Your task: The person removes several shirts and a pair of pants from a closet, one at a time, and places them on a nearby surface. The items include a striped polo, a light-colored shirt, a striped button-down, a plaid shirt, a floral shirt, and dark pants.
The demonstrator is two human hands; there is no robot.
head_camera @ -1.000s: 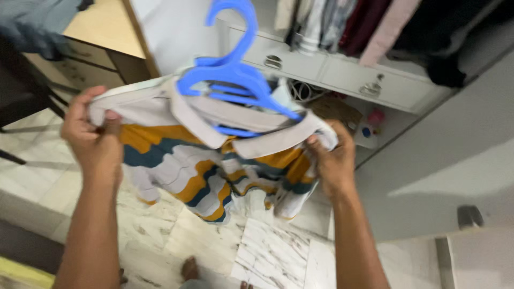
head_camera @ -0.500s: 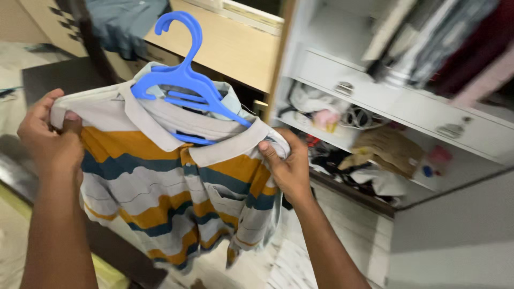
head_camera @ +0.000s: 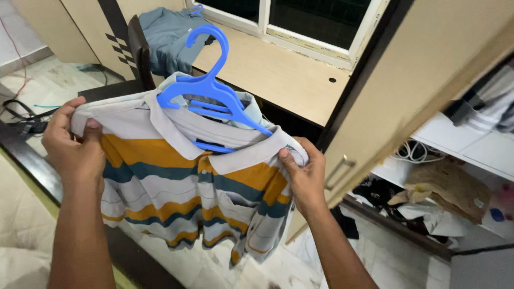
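A striped polo shirt (head_camera: 182,192) in grey, mustard and teal hangs on a blue plastic hanger (head_camera: 214,99), held up in the near middle of the scene in front of a wooden desk (head_camera: 278,75). The left hand (head_camera: 72,147) is clamped on the left shoulder seam, thumb on the front of the cloth; the right hand (head_camera: 305,176) is clamped on the right shoulder just beside the collar tip. The hanger's hook stands free above the collar, touching nothing.

The shirt looks light and soft, draping and bunching at the hem, so it probably sags wherever it is not supported. The hanger seems stiff and smooth, and knit cloth could slide off its sloping arms. The shoulders, where both hands are, give the firmest hold; the hook is the other sound place.

To the right an open wardrobe door (head_camera: 407,91) shows cluttered shelves. Far left, a grey garment (head_camera: 171,35) lies over a dark chair back (head_camera: 140,51)
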